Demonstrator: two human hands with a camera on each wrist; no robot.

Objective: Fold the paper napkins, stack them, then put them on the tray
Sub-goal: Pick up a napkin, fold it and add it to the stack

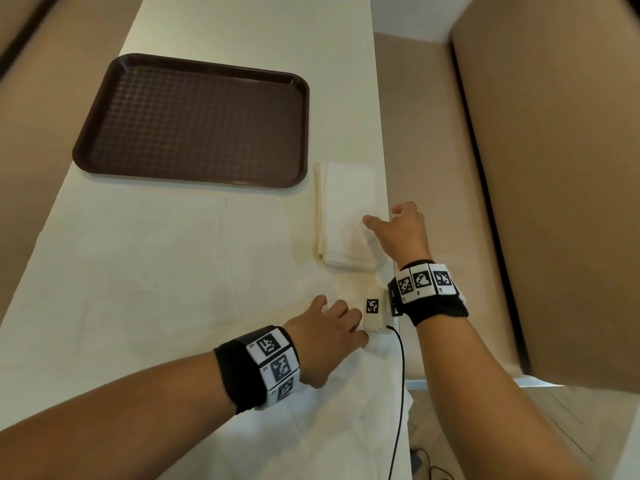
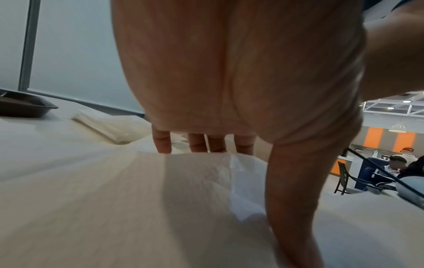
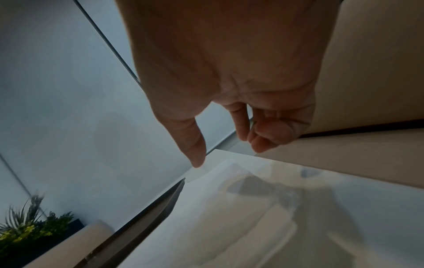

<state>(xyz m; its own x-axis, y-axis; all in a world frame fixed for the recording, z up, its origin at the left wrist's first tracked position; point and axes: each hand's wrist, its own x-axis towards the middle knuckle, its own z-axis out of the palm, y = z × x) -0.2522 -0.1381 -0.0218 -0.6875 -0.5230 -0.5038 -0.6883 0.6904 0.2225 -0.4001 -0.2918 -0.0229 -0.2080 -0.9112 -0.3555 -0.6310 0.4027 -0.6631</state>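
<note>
A brown tray (image 1: 194, 119) lies at the far left of the white table; its corner (image 2: 25, 108) shows in the left wrist view. A stack of folded white napkins (image 1: 341, 209) (image 2: 103, 125) sits to the tray's right, by the table's right edge. My right hand (image 1: 398, 226) (image 3: 227, 145) hovers over the stack's right side, thumb out, fingers loosely curled, holding nothing. My left hand (image 1: 329, 327) rests on an unfolded napkin (image 2: 195, 181) nearer to me. Its straight fingers (image 2: 201, 143) and thumb press on the paper.
More unfolded napkins (image 1: 149, 244) lie spread over the table's middle and left. A black cable (image 1: 401, 375) hangs off the table's right edge (image 1: 389, 188) below my right wrist. Beige seating (image 1: 554, 168) flanks the table. People sit at distant tables (image 2: 399, 166).
</note>
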